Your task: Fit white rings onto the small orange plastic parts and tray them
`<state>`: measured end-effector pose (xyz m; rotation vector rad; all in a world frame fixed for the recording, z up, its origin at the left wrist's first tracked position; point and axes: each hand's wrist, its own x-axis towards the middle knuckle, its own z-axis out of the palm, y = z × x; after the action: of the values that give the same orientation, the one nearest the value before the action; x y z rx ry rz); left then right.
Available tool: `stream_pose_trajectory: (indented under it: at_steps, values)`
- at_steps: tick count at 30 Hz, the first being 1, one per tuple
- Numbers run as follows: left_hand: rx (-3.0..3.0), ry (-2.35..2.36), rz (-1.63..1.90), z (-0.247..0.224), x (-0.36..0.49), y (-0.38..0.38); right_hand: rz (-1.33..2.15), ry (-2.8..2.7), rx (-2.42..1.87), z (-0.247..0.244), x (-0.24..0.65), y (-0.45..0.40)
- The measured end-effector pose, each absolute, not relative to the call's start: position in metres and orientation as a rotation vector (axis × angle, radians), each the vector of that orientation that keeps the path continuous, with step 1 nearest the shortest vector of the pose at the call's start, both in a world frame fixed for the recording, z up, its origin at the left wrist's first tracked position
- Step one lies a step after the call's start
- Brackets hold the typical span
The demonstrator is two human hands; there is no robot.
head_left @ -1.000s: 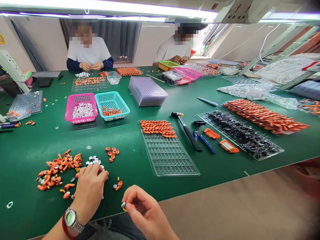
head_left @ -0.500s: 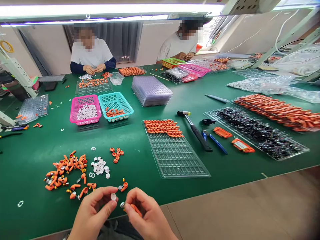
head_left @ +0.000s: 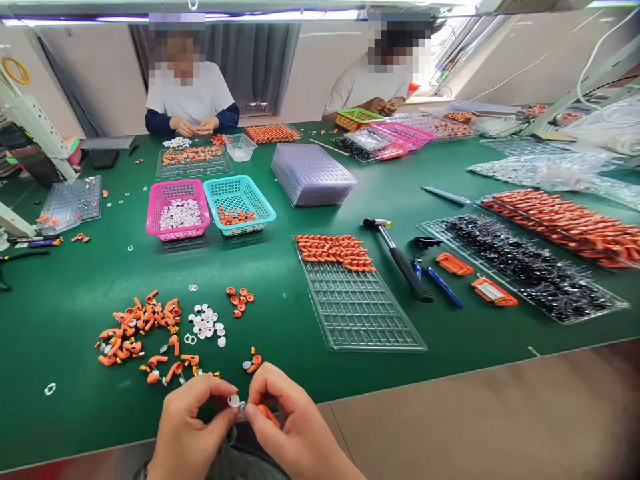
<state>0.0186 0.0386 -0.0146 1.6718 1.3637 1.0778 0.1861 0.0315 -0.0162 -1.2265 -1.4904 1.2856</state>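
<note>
Between thumb and forefinger my left hand (head_left: 197, 423) pinches a small white round disc (head_left: 233, 401). My right hand (head_left: 290, 427) grips an orange earbud shell (head_left: 269, 415), mostly hidden by the fingers. A small silver round part (head_left: 242, 407) sticks out from the right fingertips, right beside the disc; whether they touch I cannot tell. Just beyond the hands lies another orange earbud piece (head_left: 255, 363) with a silver part beside it. To the left is a pile of orange earbud shells (head_left: 143, 323), with white discs (head_left: 206, 321) and several orange caps (head_left: 240, 300) near it.
Pink basket (head_left: 155, 223) and turquoise basket (head_left: 270, 213) stand farther back, near a stack of clear trays (head_left: 315, 177). A partly filled clear tray (head_left: 367, 310), a hammer (head_left: 403, 267) and blue-handled pliers (head_left: 445, 288) lie to the right. Two people (head_left: 190, 93) (head_left: 373, 80) sit across the table.
My two hands have come closer together, bringing the white disc up beside the silver part. The camera view has shifted slightly, moving the scene rightward.
</note>
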Motion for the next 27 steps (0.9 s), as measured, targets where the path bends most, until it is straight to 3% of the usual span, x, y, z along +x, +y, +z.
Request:
stream_pose_trajectory:
  at_steps: [27]
  values:
    - [1.807,1.344,0.923,-0.0155,0.0184,0.0352,1.267,-1.563,-1.311,-0.0222,0.1799,0.0304]
